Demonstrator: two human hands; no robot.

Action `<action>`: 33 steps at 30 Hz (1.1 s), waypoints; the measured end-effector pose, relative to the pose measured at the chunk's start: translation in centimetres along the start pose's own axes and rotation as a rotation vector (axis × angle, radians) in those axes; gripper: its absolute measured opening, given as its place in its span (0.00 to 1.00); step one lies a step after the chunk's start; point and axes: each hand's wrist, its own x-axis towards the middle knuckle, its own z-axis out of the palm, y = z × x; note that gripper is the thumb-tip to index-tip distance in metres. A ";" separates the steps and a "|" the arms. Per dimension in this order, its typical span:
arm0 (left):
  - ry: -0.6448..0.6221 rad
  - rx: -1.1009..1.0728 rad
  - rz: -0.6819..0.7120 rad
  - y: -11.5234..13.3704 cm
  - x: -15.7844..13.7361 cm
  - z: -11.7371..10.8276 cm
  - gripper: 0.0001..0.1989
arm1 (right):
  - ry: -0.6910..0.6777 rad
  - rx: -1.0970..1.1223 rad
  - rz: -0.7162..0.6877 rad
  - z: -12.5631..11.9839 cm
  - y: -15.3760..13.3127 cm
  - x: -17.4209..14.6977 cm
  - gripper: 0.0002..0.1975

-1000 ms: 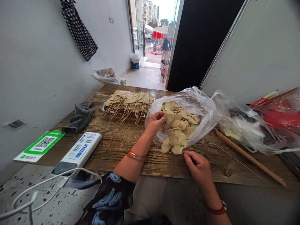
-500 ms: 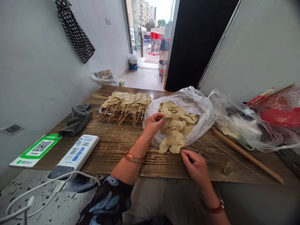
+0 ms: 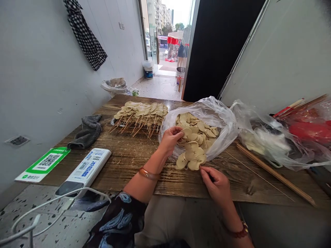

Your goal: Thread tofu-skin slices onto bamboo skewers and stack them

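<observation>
My left hand (image 3: 171, 139) is closed, its thumb and fingertips pinching a thin beige round slice (image 3: 186, 132) over the open plastic bag. My right hand (image 3: 216, 182) is closed too, pinching the end of a thin skewer (image 3: 200, 167) beside a cluster of slices (image 3: 192, 156) at the bag's near edge; most of that skewer is hidden. Many more loose slices (image 3: 200, 127) fill the clear plastic bag (image 3: 224, 132). Left of it, skewered slices (image 3: 144, 111) lie piled on a metal tray, their sticks pointing toward me.
A bundle of bamboo skewers (image 3: 276, 175) and one single stick (image 3: 261, 177) lie on the wooden table (image 3: 129, 172) at right. Further right are plastic bags (image 3: 269, 137). At left are a grey cloth (image 3: 85, 132), a QR card (image 3: 43, 164) and a white box (image 3: 86, 168) with a cable.
The slice in my left hand has turned from nearly edge-on to showing its flat face. My right hand keeps its pinch almost in place. The whole view has shifted slightly.
</observation>
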 end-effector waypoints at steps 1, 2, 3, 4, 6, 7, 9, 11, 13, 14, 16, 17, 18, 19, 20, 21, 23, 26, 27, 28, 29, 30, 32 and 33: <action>-0.002 -0.025 -0.021 0.0 0.0 0.0 0.12 | -0.004 0.000 -0.003 0.0 0.0 0.0 0.10; -0.004 -0.047 -0.039 0.1 0.0 0.0 0.13 | -0.007 -0.001 -0.007 -0.1 0.0 -0.1 0.10; -0.005 -0.068 -0.054 0.1 0.0 0.0 0.14 | -0.010 -0.004 -0.013 -0.1 0.1 -0.1 0.10; -0.004 -0.086 -0.065 0.2 0.0 0.0 0.14 | -0.010 -0.007 -0.021 -0.1 0.1 -0.1 0.10; -0.002 -0.116 -0.081 0.2 -0.1 -0.1 0.15 | -0.004 -0.017 -0.036 -0.1 0.1 -0.1 0.10; -0.003 -0.128 -0.087 0.3 -0.1 -0.1 0.15 | -0.002 -0.021 -0.042 -0.1 0.2 -0.1 0.10; -0.009 -0.144 -0.097 0.3 -0.1 -0.1 0.15 | -0.001 -0.026 -0.050 -0.1 0.2 -0.1 0.10; -0.018 -0.160 -0.108 0.2 -0.1 -0.2 0.15 | -0.002 -0.030 -0.054 -0.1 0.2 -0.1 0.10; -0.028 -0.180 -0.122 0.2 -0.1 -0.1 0.15 | -0.002 -0.034 -0.057 -0.1 0.1 -0.1 0.11; -0.034 -0.189 -0.130 0.1 -0.1 -0.1 0.15 | 0.000 -0.036 -0.059 -0.1 0.1 -0.1 0.11; -0.051 -0.196 -0.140 0.0 -0.2 0.0 0.16 | 0.003 -0.036 -0.061 -0.1 0.1 0.0 0.11; -0.060 -0.193 -0.142 -0.1 -0.3 0.1 0.16 | 0.006 -0.035 -0.059 -0.1 0.0 0.0 0.11; -0.067 -0.185 -0.141 -0.2 -0.3 0.2 0.16 | 0.011 -0.032 -0.055 -0.1 0.0 0.0 0.11; -0.069 -0.173 -0.137 -0.2 -0.4 0.2 0.15 | 0.015 -0.030 -0.048 -0.1 -0.1 0.0 0.11; -0.067 -0.156 -0.128 -0.2 -0.4 0.3 0.15 | 0.018 -0.028 -0.040 -0.1 -0.1 0.0 0.11; -0.062 -0.137 -0.115 -0.2 -0.4 0.3 0.15 | 0.021 -0.026 -0.032 -0.1 -0.1 0.0 0.11; -0.053 -0.094 -0.080 -0.3 -0.4 0.3 0.15 | 0.024 -0.025 -0.019 0.0 -0.1 0.0 0.11; -0.054 -0.037 -0.032 -0.2 -0.4 0.3 0.14 | 0.022 -0.025 -0.004 0.1 0.0 -0.1 0.11; -0.055 -0.021 -0.018 -0.2 -0.3 0.3 0.13 | 0.024 -0.025 -0.001 0.1 0.0 -0.1 0.11; -0.052 -0.001 -0.003 -0.2 -0.3 0.3 0.12 | 0.024 -0.024 0.004 0.1 0.0 -0.1 0.11; -0.045 0.024 0.014 -0.2 -0.3 0.4 0.11 | 0.026 -0.024 0.008 0.1 0.0 -0.1 0.11; -0.037 0.053 0.032 -0.2 -0.3 0.4 0.11 | 0.027 -0.026 0.012 0.1 0.0 -0.1 0.11; -0.017 0.112 0.069 -0.2 -0.3 0.4 0.09 | 0.026 -0.028 0.020 0.1 -0.1 -0.1 0.11; -0.011 0.139 0.086 -0.3 -0.2 0.4 0.09 | 0.025 -0.027 0.022 0.1 -0.1 -0.1 0.11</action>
